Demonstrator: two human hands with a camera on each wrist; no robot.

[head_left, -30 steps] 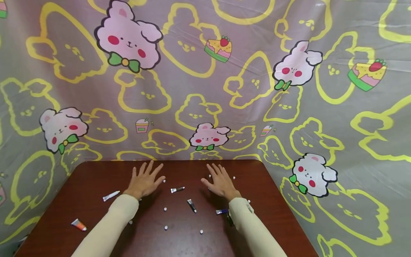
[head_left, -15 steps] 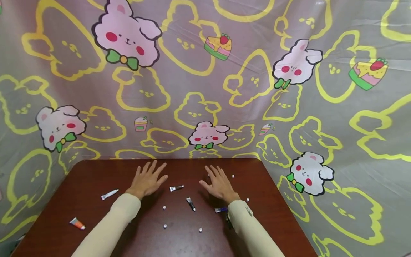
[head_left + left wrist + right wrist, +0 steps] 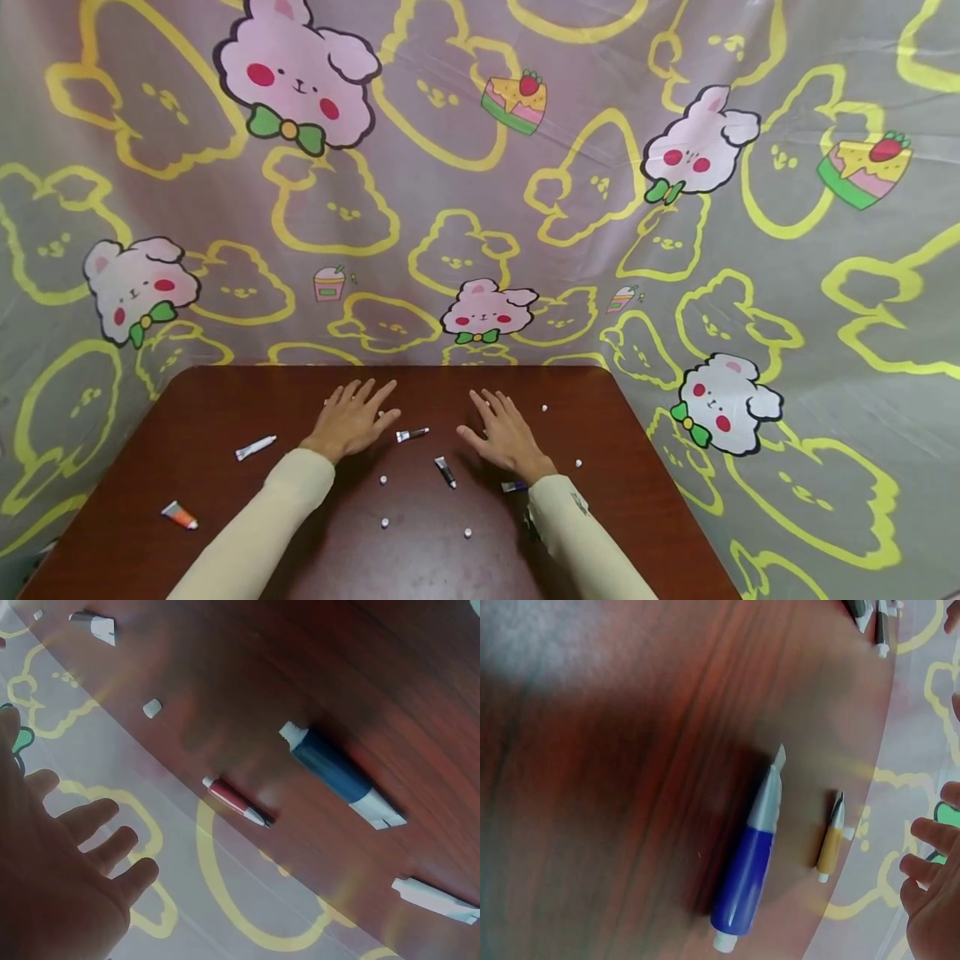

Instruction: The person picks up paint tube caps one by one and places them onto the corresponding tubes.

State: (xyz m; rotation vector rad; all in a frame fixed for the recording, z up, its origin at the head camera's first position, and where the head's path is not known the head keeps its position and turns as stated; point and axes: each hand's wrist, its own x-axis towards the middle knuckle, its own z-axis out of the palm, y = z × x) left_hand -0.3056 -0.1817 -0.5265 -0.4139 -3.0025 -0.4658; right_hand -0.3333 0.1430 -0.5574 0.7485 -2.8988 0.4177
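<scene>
My left hand (image 3: pixel 348 423) is held palm down over the far left of the table, fingers spread and holding nothing. Its nearest tubes in the left wrist view are a dark blue paint tube (image 3: pixel 334 771), a red paint tube (image 3: pixel 231 796) and a white paint tube (image 3: pixel 435 898). Across from it, my right hand (image 3: pixel 506 437) also has its fingers extended, with no object in it. The right wrist view has a blue paint tube (image 3: pixel 744 877) and a smaller-looking yellow paint tube (image 3: pixel 830 844) beside that hand. Between the hands lie a brown tube (image 3: pixel 412 434) and a black tube (image 3: pixel 445 472).
An orange tube (image 3: pixel 180 515) lies at the left of the dark red-brown table (image 3: pixel 420 567). Several small white caps are scattered about, among them a front cap (image 3: pixel 468 532) and a right-hand cap (image 3: pixel 578 462). A patterned curtain (image 3: pixel 360 192) hangs behind the table.
Both hands have drifted slightly inward toward each other, fingers still spread. A cap left of centre is now hidden behind the left sleeve. The tubes have stayed where they lay.
</scene>
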